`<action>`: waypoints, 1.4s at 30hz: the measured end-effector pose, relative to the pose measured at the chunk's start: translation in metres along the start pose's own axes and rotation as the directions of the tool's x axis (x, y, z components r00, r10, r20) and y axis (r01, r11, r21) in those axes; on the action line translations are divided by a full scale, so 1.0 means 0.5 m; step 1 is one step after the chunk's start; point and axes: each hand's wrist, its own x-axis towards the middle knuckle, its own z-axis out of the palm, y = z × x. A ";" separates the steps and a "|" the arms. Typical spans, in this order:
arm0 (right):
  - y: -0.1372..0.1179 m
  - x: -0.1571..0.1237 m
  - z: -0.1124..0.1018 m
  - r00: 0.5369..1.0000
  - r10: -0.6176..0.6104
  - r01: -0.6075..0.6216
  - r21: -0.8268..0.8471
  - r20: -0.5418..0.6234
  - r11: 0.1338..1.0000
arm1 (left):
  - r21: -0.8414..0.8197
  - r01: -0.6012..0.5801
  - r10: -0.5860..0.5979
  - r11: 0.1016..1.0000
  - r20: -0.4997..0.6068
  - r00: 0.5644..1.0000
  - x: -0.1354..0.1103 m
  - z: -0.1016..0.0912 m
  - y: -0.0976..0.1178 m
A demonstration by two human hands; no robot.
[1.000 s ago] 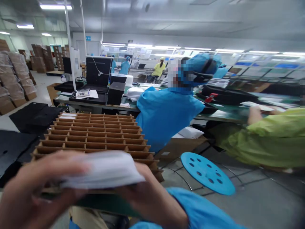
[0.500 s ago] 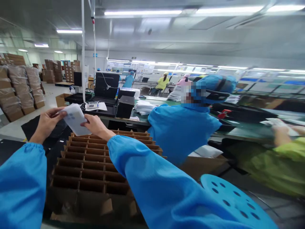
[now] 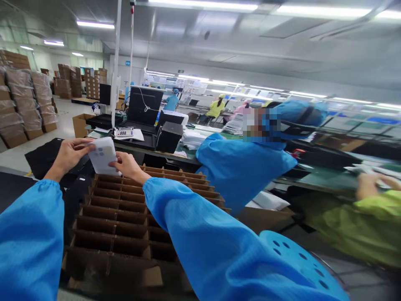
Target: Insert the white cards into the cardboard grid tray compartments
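White phone case (image 3: 102, 155) sits pinched between your two hands, held up over the far left corner of the cardboard divider tray (image 3: 125, 217), its camera-cutout face turned toward you so you can look it over. Your left hand (image 3: 70, 154) closes thumb and fingers on its left edge; your right hand (image 3: 127, 165) grips the lower right edge, fingers curled shut on it. Below, the tray's slots stand open, sized to take such cases upright. Beyond its far edge lies a worktop (image 3: 175, 155) with a calculator (image 3: 124, 132); a co-worker in a blue smock (image 3: 241, 167) bends just right of the tray.
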 end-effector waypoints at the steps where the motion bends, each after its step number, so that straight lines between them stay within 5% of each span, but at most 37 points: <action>1: 0.008 -0.003 0.002 1.000 0.010 -0.011 0.020 0.008 1.000 | 0.010 -0.003 0.003 1.000 0.008 1.000 0.001 0.005 -0.001; 9: 0.052 -0.017 0.018 0.999 -0.033 0.028 -0.127 -0.036 0.991 | 0.056 -0.021 0.015 0.998 0.099 0.995 0.003 0.029 -0.038; 15: 0.044 -0.020 -0.001 0.946 -0.201 0.205 -0.013 -0.255 0.979 | 0.139 -0.005 -0.027 0.990 0.230 0.973 -0.016 0.048 -0.056; 19: 0.036 -0.032 0.000 0.949 -0.267 0.242 -0.155 -0.168 0.958 | 0.187 -0.004 -0.051 0.982 0.287 0.957 -0.034 0.055 -0.073; 23: 0.043 -0.034 0.011 0.953 -0.273 0.244 -0.206 -0.128 0.948 | 0.336 -0.125 0.017 0.934 0.308 0.951 -0.041 0.050 -0.079; 34: 0.072 -0.027 0.017 0.951 -0.307 0.297 -0.201 -0.018 0.933 | 0.484 -0.260 0.030 0.836 0.432 0.901 -0.025 0.050 -0.090; 39: 0.061 -0.048 0.010 0.952 -0.299 0.302 -0.308 0.060 0.902 | 0.541 -0.323 0.037 0.777 0.473 0.880 -0.042 0.055 -0.062; 42: 0.049 -0.073 0.004 0.925 -0.370 0.370 -0.421 0.086 0.828 | 0.651 -0.380 -0.039 0.657 0.533 0.845 -0.060 0.064 -0.035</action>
